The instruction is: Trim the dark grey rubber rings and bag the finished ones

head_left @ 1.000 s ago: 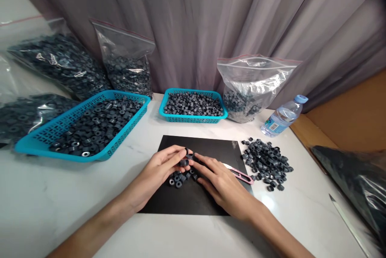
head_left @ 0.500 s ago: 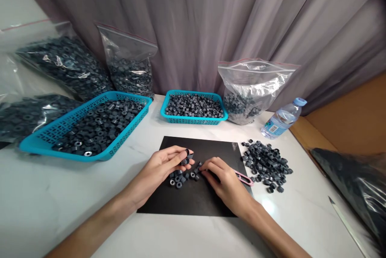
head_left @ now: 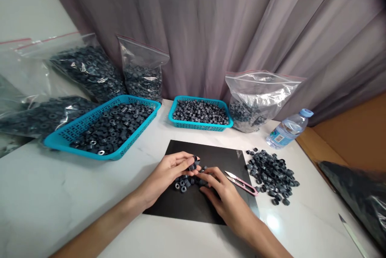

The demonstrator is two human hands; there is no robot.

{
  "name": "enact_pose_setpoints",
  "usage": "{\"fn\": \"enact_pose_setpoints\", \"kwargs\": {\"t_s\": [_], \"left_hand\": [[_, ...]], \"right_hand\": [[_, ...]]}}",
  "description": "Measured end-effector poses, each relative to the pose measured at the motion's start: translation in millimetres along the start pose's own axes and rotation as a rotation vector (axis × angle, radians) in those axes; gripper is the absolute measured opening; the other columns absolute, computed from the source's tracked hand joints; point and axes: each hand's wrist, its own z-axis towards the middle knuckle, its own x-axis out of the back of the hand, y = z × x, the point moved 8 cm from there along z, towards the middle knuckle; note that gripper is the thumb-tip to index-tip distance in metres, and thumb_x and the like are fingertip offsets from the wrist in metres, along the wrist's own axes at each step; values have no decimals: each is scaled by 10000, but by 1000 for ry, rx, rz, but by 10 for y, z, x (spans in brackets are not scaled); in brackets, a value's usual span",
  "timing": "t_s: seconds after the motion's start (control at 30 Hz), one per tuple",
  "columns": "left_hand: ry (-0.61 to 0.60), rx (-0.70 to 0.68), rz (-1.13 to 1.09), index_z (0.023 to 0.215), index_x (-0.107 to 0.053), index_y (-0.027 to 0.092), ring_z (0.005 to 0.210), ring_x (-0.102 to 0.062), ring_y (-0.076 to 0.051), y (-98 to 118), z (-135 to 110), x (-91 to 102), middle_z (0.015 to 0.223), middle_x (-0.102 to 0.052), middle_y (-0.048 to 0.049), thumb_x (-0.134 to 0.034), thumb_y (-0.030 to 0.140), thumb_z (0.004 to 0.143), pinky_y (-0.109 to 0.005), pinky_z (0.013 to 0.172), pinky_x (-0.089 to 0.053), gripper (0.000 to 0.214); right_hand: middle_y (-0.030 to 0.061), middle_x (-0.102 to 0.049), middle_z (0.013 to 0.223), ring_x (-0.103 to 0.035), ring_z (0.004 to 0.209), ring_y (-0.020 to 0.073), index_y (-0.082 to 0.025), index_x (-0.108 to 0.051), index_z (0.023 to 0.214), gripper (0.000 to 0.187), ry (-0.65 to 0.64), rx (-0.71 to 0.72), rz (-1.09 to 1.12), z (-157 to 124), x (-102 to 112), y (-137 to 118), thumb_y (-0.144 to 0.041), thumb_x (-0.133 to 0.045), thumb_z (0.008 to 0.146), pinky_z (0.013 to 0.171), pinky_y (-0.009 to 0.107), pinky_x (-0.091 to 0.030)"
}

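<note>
Centrally on the black mat (head_left: 181,203) sits a small cluster of dark rings (head_left: 183,183). The left hand (head_left: 164,175) has its grip pinched closed on a few of them just above. The right hand (head_left: 227,199) touches the cluster's right side; whether its grip is closed I cannot tell. Pink snips (head_left: 243,184) lie on the mat's right edge, with a loose heap (head_left: 271,173) just past it on the table (head_left: 60,193).

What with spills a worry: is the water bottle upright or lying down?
Lying down: the water bottle rests on its side on the table, blue cap fitted.
</note>
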Motion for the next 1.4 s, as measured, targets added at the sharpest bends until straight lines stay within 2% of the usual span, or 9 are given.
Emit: {"fn": "enact_pose_setpoints", "kwargs": {"t_s": [0.2, 0.37, 0.57, 0.77, 1.0, 1.17, 1.4], "left_hand": [[-20, 20, -7, 1018, -728, 176, 1014, -677, -221, -8, -15, -29, 982, -758, -63, -679, 438, 887, -305, 900, -501, 297], [21, -13, -2, 1002, -733, 173, 1033, -679, -228, 63, -25, -10, 1035, -747, -69, -682, 425, 887, -297, 888, -510, 281], [78, -38, 7, 992, -735, 169, 995, -685, -212, 127, -21, 57, 1027, -742, -65, -676, 422, 894, -293, 884, -508, 277], [58, -26, 3, 1019, -727, 167, 1023, -681, -215, 105, -16, 87, 1049, -745, -75, -661, 417, 910, -293, 903, -506, 281], [-35, 59, -13, 1052, -720, 160, 1022, -703, -221, -12, -23, -25, 1069, -760, -77, -646, 427, 923, -305, 935, -500, 305], [-41, 101, -13, 1029, -729, 154, 1022, -705, -219, -77, -14, -82, 1069, -768, -79, -651, 424, 920, -295, 930, -503, 301], [-12, 115, -35, 1001, -729, 155, 1063, -697, -228, -110, -11, -72, 1091, -753, -70, -674, 400, 909, -288, 932, -515, 267]], "right_hand": [[72, -564, 1124, -626, 959, 190, -241, -596, 1110, 175, 70, 5, -18, 22, -20, 8, -179, -459, 1020, 852, 340, -553], [59, -599, 1004, -608, 843, 172, -215, -604, 1007, 87, 146, 2, 69, 16, 153, 6, -226, -518, 1008, 768, 303, -538], [76, -634, 1120, -615, 819, 161, -208, -633, 935, 75, 112, -77, 167, 3, 403, 36, -258, -589, 971, 784, 312, -522], [41, -681, 1001, -627, 824, 160, -202, -620, 907, 107, 62, -182, 258, -68, 489, 198, -287, -593, 965, 763, 289, -500], [27, -673, 868, -606, 745, 160, -195, -619, 895, 116, 68, -215, 164, -84, 439, 293, -278, -575, 964, 687, 278, -483], [31, -633, 849, -603, 754, 174, -206, -606, 934, 112, 95, -185, 36, -101, 415, 295, -285, -540, 979, 690, 294, -481], [24, -603, 868, -596, 799, 184, -226, -578, 991, 46, 115, -160, 17, -114, 361, 269, -245, -536, 989, 726, 309, -480]]}}
